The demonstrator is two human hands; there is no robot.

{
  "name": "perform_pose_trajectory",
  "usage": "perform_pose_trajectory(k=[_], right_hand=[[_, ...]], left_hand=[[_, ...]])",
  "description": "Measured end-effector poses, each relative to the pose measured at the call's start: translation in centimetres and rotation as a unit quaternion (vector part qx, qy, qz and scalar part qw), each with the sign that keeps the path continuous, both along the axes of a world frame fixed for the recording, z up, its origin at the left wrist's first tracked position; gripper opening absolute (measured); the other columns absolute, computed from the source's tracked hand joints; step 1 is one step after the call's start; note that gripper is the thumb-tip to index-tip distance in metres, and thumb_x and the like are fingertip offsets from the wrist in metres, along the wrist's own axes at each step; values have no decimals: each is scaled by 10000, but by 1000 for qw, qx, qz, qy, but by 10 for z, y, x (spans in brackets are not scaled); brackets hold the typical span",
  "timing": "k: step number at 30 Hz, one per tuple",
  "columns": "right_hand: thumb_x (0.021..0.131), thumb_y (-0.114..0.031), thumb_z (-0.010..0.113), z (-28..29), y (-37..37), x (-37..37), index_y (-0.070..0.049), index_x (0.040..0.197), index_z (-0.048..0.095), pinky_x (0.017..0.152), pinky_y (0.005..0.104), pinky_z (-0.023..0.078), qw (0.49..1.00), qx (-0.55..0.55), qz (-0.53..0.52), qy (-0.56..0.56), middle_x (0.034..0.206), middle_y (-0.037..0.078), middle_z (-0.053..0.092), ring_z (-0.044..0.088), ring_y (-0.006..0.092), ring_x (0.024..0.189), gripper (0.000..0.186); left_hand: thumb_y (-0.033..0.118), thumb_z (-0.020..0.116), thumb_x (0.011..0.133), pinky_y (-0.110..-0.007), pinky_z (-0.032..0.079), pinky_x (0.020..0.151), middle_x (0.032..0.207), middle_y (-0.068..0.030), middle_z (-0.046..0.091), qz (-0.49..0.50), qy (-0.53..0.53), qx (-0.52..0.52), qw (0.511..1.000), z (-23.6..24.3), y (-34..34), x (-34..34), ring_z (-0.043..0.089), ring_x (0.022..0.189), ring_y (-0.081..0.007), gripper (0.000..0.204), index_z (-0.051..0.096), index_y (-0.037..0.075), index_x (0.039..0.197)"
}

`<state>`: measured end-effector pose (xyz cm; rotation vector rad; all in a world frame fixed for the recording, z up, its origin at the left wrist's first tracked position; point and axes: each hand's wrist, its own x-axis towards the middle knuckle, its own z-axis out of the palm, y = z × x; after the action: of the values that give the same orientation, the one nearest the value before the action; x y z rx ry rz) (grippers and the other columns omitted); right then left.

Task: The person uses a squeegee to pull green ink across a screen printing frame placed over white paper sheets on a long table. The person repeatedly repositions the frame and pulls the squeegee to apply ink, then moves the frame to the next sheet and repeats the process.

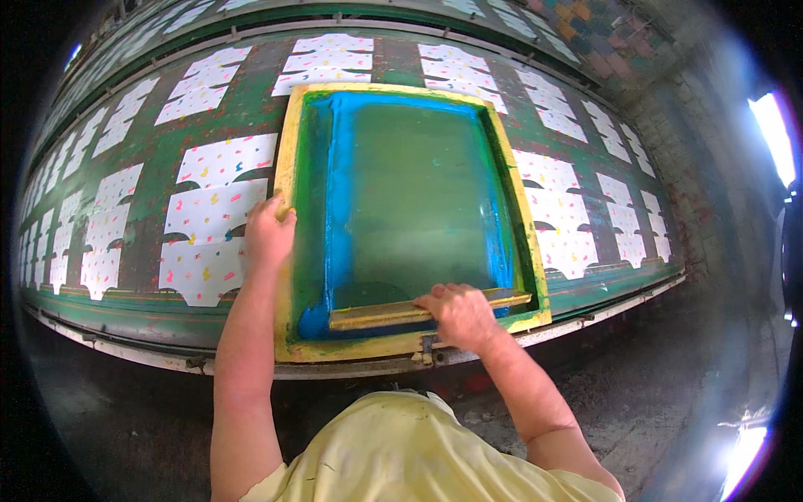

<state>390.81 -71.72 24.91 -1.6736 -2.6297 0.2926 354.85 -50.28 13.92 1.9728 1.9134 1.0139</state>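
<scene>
A screen printing frame (pixel 285 180) with yellow-painted sides lies on the long green table in front of me. Blue ink (pixel 339 167) runs thickly down the left side of its mesh (pixel 418 192), with more along the top and right. My right hand (pixel 460 314) is closed round a wooden squeegee (pixel 381 316), which lies across the near end inside the frame, over blue ink. My left hand (pixel 271 230) grips the frame's left side, fingers curled on the yellow rail. What lies beneath the mesh is hidden.
White cut fabric pieces (pixel 213 209) with small coloured prints lie in rows left, right and beyond the frame. A pale metal rail (pixel 125 345) edges the table's near side, with a small metal clamp (pixel 428 349) by the frame. Another table (pixel 276 17) stands behind.
</scene>
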Motion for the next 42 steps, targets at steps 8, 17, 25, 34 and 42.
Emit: perform_pose_trajectory(k=[8,17,25,34,42], right_hand=[[918,-529,852,-8,-47,7,-94,1368,761,1045,551,573,992,44,5,117,1235,180,705,698,419,1172,633],[974,-383,834,-21,-52,115,-57,1334,774,1140,553,537,972,-9,28,234,1442,220,714,677,408,1340,490],[840,-62,909,-46,-3,256,-26,1482,672,1212,568,481,941,183,-246,142,1472,259,666,600,452,1406,685],[797,-73,920,-72,47,262,-59,1598,558,1040,556,556,918,68,-357,162,1192,226,730,699,456,1157,880],[771,26,840,-57,58,255,-54,1461,687,993,545,583,903,83,-368,203,1173,213,730,707,453,1123,711]], left_hand=[[281,828,979,-558,587,1039,1331,-273,732,43,79,-32,995,0,2,4,726,1190,-476,547,708,-31,1412],[291,758,1042,-558,568,1077,1344,-239,720,82,132,-80,985,6,-5,18,700,1261,-443,530,675,13,1485],[388,669,1103,-577,583,1045,1310,-249,731,176,215,-99,956,5,-5,39,719,1196,-463,548,646,7,1496],[439,788,1024,-577,570,988,1226,-294,741,179,166,-159,957,14,4,33,726,1132,-493,536,716,-44,1246],[252,925,880,-525,561,916,1081,-239,744,152,78,-144,975,4,0,20,727,997,-432,414,710,-44,1075]])
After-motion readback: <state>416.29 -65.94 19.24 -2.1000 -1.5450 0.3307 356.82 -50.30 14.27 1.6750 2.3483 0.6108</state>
